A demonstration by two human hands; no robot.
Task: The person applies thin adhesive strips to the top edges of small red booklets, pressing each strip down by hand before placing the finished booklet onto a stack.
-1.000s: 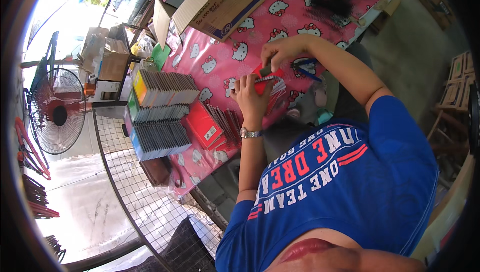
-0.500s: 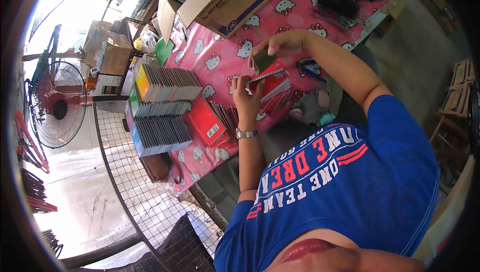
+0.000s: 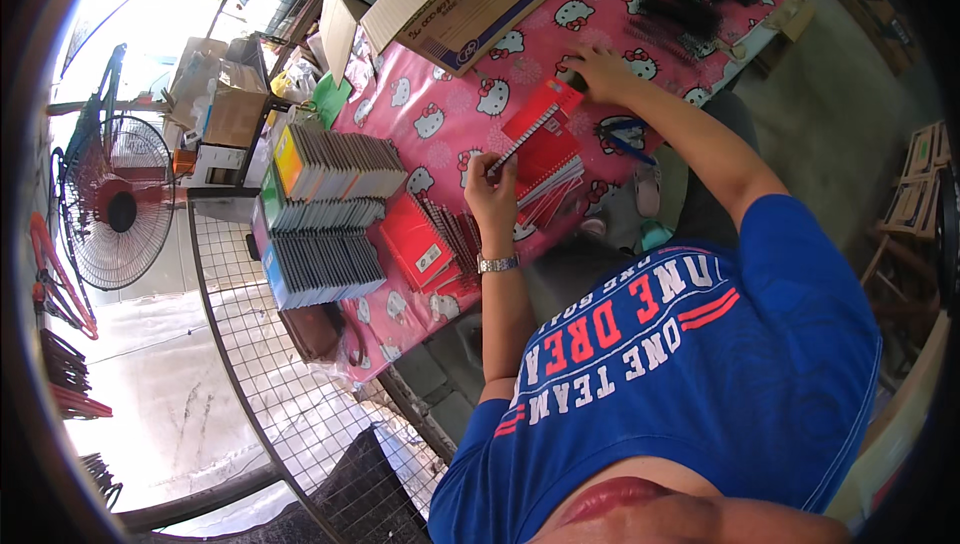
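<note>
My left hand (image 3: 492, 192), with a metal-band watch at its wrist, pinches the near end of a red spiral notebook (image 3: 552, 104), by its white coil. At that notebook's far end is my right hand (image 3: 602, 74), curled over a small dark olive pad (image 3: 573, 81); its grip is partly hidden. Below the held notebook lies a stack of red spiral notebooks (image 3: 550, 169). More red notebooks (image 3: 418, 249) fan out left of my left wrist. A blue-handled tool (image 3: 628, 139), perhaps pliers, rests right of the stack.
Several rows of spiral notebooks (image 3: 325, 269) stand packed at the table's left. An open cardboard box (image 3: 455, 9) is at the back of the pink printed tablecloth (image 3: 430, 149). Black coils (image 3: 680, 19) lie at the far right. Beyond the left edge are a fan (image 3: 118, 212) and wire mesh (image 3: 255, 344).
My right hand has moved away and to the right with the olive pad, from above the coil's middle to the notebook's far end. My left hand keeps its pinch, almost in place.
</note>
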